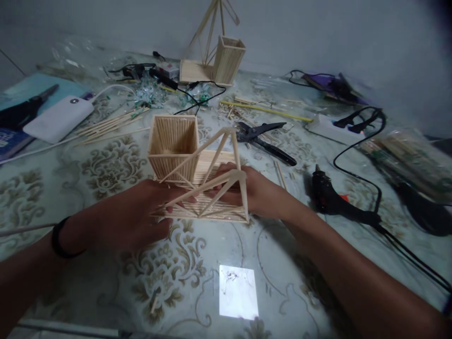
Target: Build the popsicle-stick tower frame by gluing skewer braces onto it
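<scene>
A model of thin wooden sticks stands mid-table, with a flat stick base (219, 162), an open square box (173, 165) at its left rear and a triangular stick frame (219, 181) over the base. My left hand (141, 212) is at the model's left front, its fingers reaching over the base edge below the box. From the right, my right hand (247, 188) reaches inside the frame, its fingers on or just above the base. The sticks partly cover those fingertips, and whether they pinch anything is hidden.
Black pliers (264, 139) lie behind the model; a black glue gun (328, 197) with its cable is at right. A similar stick model (228, 61) stands at the back. At left are loose sticks (109, 127), a white power bank (60, 117) and scissors (26, 108).
</scene>
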`<act>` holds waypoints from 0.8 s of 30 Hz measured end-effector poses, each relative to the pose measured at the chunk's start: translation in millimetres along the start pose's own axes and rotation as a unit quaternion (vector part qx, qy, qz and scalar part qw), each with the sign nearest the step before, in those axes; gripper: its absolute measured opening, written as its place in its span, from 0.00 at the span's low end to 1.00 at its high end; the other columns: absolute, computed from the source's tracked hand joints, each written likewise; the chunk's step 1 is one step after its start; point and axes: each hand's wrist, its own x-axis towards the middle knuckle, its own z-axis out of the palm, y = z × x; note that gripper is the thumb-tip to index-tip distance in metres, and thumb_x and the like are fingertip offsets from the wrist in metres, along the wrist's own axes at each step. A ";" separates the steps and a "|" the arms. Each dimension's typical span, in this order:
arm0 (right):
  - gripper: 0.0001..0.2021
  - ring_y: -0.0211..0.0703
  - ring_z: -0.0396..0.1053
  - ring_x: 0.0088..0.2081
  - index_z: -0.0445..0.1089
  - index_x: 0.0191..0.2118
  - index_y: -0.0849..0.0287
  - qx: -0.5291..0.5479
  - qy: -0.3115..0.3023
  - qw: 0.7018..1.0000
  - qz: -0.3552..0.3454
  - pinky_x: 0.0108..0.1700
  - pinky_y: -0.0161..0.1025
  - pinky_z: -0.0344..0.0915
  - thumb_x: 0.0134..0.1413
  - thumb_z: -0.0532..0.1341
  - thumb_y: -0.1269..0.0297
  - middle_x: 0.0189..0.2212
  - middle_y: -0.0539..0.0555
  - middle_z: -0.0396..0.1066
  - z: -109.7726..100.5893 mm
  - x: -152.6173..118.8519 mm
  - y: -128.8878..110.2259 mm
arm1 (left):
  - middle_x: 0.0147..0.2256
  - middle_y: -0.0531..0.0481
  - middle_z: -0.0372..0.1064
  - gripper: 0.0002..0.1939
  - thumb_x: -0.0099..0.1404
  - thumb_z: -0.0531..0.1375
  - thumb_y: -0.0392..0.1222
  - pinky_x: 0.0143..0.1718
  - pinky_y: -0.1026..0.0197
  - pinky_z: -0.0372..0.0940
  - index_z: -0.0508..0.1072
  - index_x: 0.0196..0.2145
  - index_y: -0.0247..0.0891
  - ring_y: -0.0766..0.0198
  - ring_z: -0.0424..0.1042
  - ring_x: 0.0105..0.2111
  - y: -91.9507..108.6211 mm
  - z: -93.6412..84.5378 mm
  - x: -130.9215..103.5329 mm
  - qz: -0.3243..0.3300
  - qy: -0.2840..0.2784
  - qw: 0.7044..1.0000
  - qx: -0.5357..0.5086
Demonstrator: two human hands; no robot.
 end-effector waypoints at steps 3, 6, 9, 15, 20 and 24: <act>0.11 0.43 0.74 0.36 0.83 0.43 0.57 -0.006 -0.021 1.000 0.003 0.40 0.40 0.72 0.68 0.68 0.56 0.36 0.54 0.80 -1.8 0.5 -0.1 | 0.51 0.44 0.82 0.18 0.72 0.56 0.38 0.59 0.55 0.73 0.75 0.57 0.40 0.54 0.82 0.49 3.4 -1.5 2.0 -0.014 -0.001 1.000 -0.009; 0.12 0.44 0.75 0.38 0.83 0.45 0.56 -0.003 -0.039 0.999 0.020 0.43 0.40 0.73 0.68 0.68 0.54 0.38 0.54 0.81 -4.4 1.5 -0.4 | 0.50 0.44 0.83 0.15 0.74 0.56 0.40 0.59 0.56 0.73 0.77 0.53 0.38 0.57 0.82 0.48 7.1 -1.2 4.8 -0.014 -0.006 1.000 -0.018; 0.13 0.45 0.76 0.39 0.83 0.45 0.55 0.001 -0.042 0.999 0.031 0.43 0.40 0.74 0.68 0.69 0.52 0.36 0.53 0.81 -6.1 2.5 -0.6 | 0.50 0.45 0.83 0.16 0.74 0.56 0.40 0.57 0.57 0.73 0.77 0.54 0.37 0.58 0.82 0.47 11.0 0.0 6.9 -0.028 -0.009 1.000 -0.010; 0.12 0.45 0.76 0.39 0.83 0.45 0.54 -0.003 -0.049 0.999 0.012 0.44 0.41 0.74 0.67 0.69 0.51 0.36 0.53 0.81 -7.3 2.8 -0.3 | 0.50 0.43 0.83 0.15 0.74 0.56 0.39 0.55 0.57 0.73 0.77 0.54 0.36 0.56 0.81 0.48 15.8 -0.1 7.9 -0.064 -0.015 0.998 0.017; 0.14 0.44 0.76 0.39 0.82 0.48 0.55 0.008 -0.048 0.999 0.004 0.43 0.40 0.74 0.67 0.69 0.51 0.38 0.53 0.82 -6.7 1.0 2.2 | 0.49 0.43 0.83 0.12 0.74 0.57 0.38 0.46 0.60 0.74 0.77 0.51 0.36 0.57 0.82 0.45 12.4 4.0 6.6 -0.059 -0.013 0.998 -0.011; 0.14 0.45 0.77 0.39 0.82 0.47 0.55 0.013 -0.047 0.999 0.015 0.43 0.40 0.74 0.68 0.67 0.51 0.38 0.53 0.83 -5.4 1.3 2.6 | 0.44 0.46 0.82 0.12 0.74 0.55 0.38 0.38 0.63 0.70 0.77 0.48 0.37 0.62 0.79 0.36 12.6 9.4 6.6 -0.083 0.001 0.996 -0.029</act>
